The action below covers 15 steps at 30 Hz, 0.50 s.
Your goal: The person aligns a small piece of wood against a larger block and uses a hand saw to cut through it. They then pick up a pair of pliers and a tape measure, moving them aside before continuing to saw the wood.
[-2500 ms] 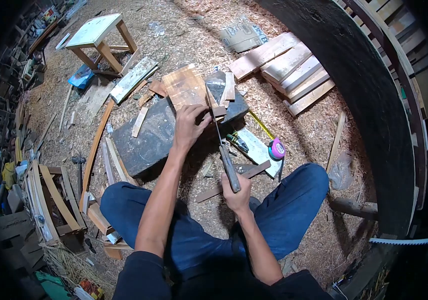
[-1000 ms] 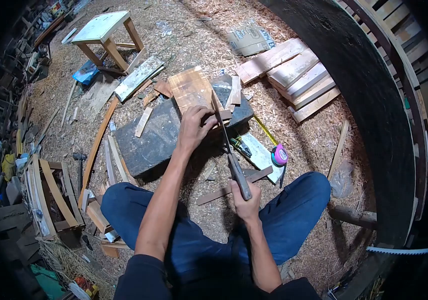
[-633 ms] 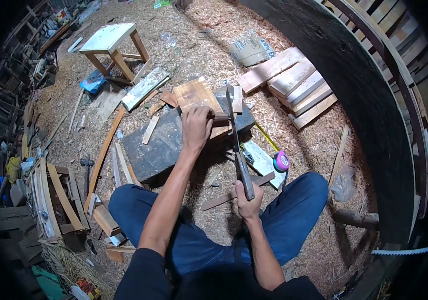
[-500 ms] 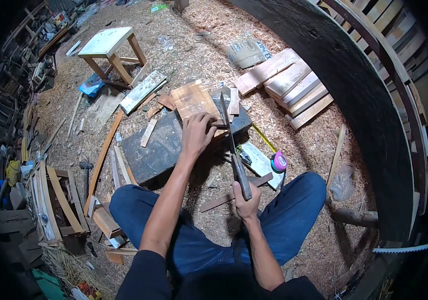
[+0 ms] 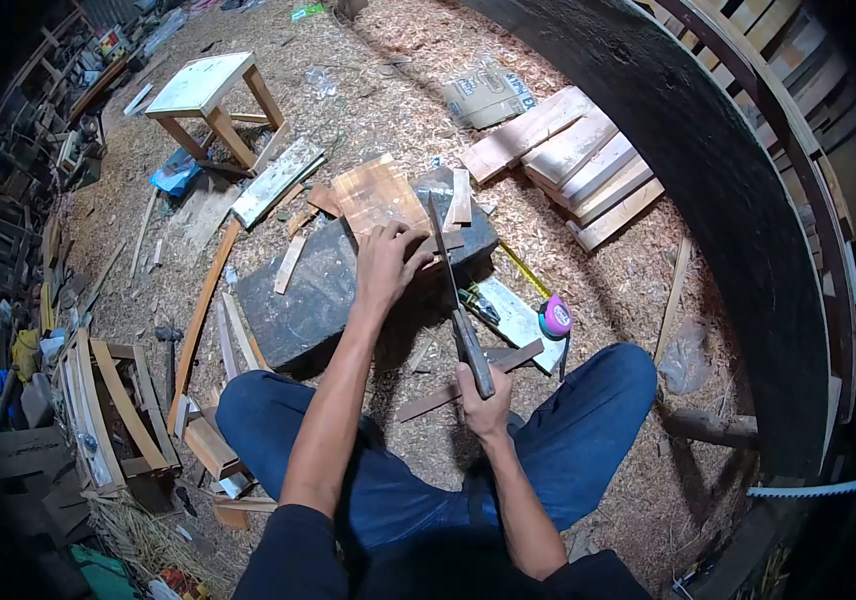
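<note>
My right hand (image 5: 486,400) is closed around the handle of a hand saw (image 5: 463,335), seen nearly edge-on with its blade pointing away from me. The blade crosses a narrow brown wood strip (image 5: 451,241), whose end sticks out to the right of it. My left hand (image 5: 384,268) grips this strip, fingers on top and thumb on the near side, and hides the rest of it. Beyond the fingers a square wooden board (image 5: 380,193) lies on a dark heavy block (image 5: 303,295). A small wood offcut (image 5: 290,264) rests on the block's left part.
A pink and teal tape measure (image 5: 555,318) with its yellow tape out lies right of the block, by a pale board (image 5: 520,318) with pliers (image 5: 481,305). Planks (image 5: 588,160) are stacked behind. A small stool (image 5: 210,90) stands back left. A big dark curved beam (image 5: 708,170) flanks the right.
The saw has shifted slightly left and toward me with my right hand. More of the strip's end shows right of the blade. The whole view has moved a little.
</note>
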Each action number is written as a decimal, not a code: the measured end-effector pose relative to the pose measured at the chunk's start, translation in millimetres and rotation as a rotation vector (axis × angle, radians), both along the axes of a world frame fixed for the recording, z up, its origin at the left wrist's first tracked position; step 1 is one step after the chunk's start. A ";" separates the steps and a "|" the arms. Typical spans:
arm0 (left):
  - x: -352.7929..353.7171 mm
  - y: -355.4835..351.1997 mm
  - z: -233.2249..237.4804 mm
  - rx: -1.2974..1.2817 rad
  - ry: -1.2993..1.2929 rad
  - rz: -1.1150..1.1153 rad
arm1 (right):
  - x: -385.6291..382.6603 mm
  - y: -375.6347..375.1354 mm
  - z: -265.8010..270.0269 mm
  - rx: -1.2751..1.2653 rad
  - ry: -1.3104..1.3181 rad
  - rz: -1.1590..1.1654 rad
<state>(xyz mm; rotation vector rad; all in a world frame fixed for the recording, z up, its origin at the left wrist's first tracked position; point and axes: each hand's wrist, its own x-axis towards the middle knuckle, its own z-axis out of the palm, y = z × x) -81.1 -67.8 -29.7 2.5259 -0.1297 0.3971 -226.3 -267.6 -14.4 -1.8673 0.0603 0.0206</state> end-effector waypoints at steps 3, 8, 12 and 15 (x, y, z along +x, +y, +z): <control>1.7 2.0 2.5 -0.032 0.046 -0.007 | 2.2 0.9 0.6 0.042 0.005 0.002; 6.9 -2.4 -19.6 -0.154 -0.064 -0.039 | 4.6 2.6 5.2 -0.086 -0.057 0.047; 6.0 -5.0 -21.5 -0.267 -0.082 -0.051 | -0.9 -2.5 2.3 -0.047 -0.042 0.030; 9.6 -2.9 -21.5 -0.266 -0.077 -0.059 | -7.8 -6.4 -1.4 -0.026 -0.009 0.009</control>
